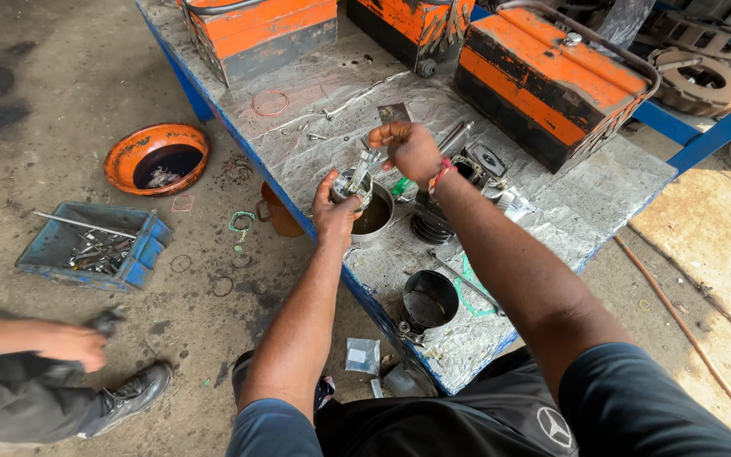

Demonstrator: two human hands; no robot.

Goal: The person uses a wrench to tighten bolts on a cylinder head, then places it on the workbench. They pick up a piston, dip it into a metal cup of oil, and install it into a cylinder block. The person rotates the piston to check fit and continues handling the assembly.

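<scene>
left hand (333,213) wrapped around a round metal piston (352,184), held just above a small metal bowl (376,218) with dark liquid. right hand (408,149) above it, fingers pinched on the top of a shiny rod (360,172) standing up from the piston. all over a grey worktop (585,203) with blue edge. just beside the bowl, a dark finned cylinder (429,222); nearer to the body, a black ring clamp (429,300). behind, three orange metal boxes (543,80). on the floor, an orange basin (157,157) and a blue tray (95,247) with tools. at lower left, another person's hand (74,345) and shoe (133,393).
</scene>
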